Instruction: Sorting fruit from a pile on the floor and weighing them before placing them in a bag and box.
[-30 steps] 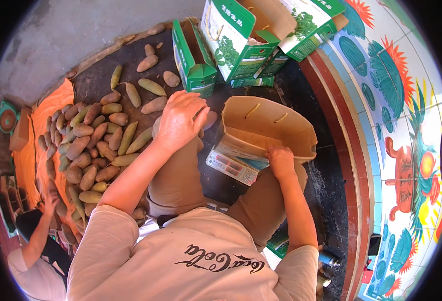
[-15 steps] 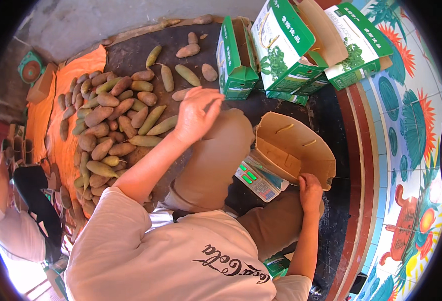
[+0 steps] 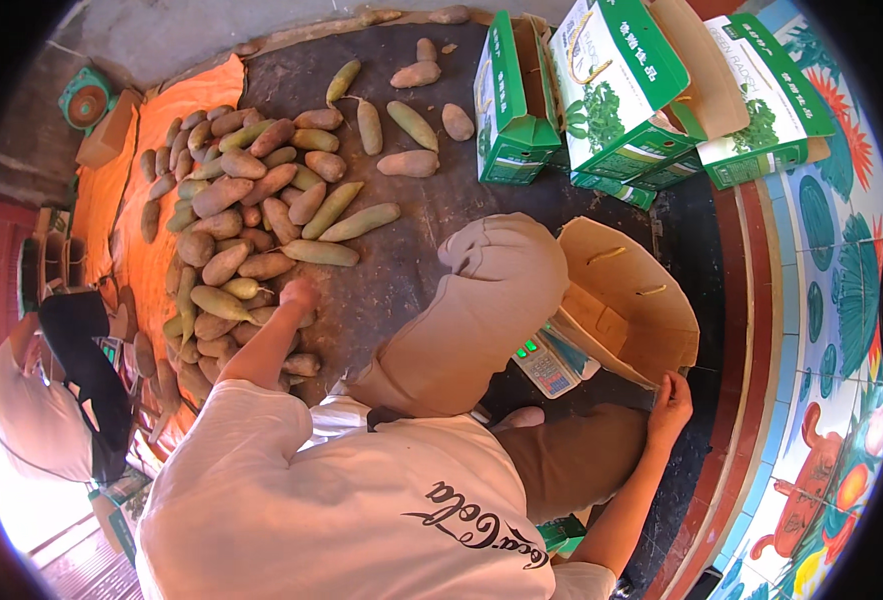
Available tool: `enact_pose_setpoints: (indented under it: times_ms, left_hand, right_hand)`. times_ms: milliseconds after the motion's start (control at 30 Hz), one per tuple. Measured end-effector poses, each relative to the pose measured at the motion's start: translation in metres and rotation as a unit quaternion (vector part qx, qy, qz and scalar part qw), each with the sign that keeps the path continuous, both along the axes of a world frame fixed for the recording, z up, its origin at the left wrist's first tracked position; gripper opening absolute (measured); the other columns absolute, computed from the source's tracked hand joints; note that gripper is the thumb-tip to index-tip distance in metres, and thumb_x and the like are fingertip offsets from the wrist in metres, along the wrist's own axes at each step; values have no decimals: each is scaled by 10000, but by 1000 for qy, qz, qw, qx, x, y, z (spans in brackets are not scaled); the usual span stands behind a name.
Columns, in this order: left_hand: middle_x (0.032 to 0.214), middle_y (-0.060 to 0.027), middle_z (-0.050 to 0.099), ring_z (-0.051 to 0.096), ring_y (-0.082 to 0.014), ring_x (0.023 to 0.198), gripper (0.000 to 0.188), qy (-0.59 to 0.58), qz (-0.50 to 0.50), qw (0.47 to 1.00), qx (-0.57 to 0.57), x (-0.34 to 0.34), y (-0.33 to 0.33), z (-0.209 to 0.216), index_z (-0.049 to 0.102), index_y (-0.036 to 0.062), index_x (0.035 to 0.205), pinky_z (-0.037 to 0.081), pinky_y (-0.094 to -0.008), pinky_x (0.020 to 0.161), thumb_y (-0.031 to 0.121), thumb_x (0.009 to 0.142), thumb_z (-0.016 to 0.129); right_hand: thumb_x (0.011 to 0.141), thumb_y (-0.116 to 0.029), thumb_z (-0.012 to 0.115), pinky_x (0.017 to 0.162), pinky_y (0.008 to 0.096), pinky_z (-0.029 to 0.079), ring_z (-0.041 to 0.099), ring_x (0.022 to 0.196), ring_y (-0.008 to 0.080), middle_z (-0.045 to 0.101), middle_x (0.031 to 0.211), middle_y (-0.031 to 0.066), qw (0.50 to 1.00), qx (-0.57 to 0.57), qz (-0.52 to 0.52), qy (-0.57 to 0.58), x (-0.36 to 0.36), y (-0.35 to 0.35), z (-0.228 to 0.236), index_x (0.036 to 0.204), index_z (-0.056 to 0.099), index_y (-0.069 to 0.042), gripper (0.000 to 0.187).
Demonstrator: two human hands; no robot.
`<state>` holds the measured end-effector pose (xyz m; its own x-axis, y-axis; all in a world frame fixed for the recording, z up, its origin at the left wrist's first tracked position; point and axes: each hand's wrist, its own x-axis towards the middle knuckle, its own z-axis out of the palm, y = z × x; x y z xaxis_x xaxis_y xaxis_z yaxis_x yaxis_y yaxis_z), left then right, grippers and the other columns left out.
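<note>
A large pile of radishes (image 3: 226, 195), some green and some brownish-pink, lies to the left on a dark floor and an orange sheet. My left hand (image 3: 299, 294) is at the pile's near right edge, blurred, its fingers hidden from view. At the right, an open-topped brown cardboard box (image 3: 626, 300) with cord handles stands tilted on a digital scale (image 3: 546, 368) whose green display is lit. The fingers of my right hand (image 3: 671, 400) pinch the near right rim of this box. The box's floor is only partly visible.
Green-and-white cartons (image 3: 626, 90) stand together at the far right. A few loose radishes (image 3: 411, 125) lie left of them. A dark red ledge (image 3: 736, 300) and painted tile wall bound the right side. Another person (image 3: 41, 400) is at the far left, near a small green-rimmed dial scale (image 3: 87, 104).
My left hand has moved from above my knee down and left to the radish pile. My right hand stays at the box rim. The whole view has shifted a little.
</note>
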<state>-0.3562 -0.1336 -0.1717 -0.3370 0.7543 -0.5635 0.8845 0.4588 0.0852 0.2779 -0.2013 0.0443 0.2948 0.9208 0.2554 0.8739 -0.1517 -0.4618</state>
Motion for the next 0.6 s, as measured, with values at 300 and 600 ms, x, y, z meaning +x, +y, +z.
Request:
enact_pose_setpoints:
  times_ms: [300, 600]
  left_hand:
    - [1306, -104, 433, 408, -276, 1221, 450, 76, 40, 991, -105, -19, -52, 10, 474, 178, 1251, 364, -374, 991, 247, 811, 538]
    - [1336, -88, 413, 368, -268, 1256, 525, 57, -2, 994, -98, -12, -31, -36, 422, 158, 1284, 349, -393, 1005, 254, 793, 581]
  right_hand:
    - [882, -129, 550, 679, 287, 477, 597, 742, 167, 631, 805, 104, 995, 2, -104, 12, 51, -31, 10, 902, 609, 16, 158]
    - [905, -143, 530, 673, 239, 496, 589, 715, 117, 621, 797, 60, 971, 28, -163, 170, 78, -46, -16, 898, 605, 9, 169]
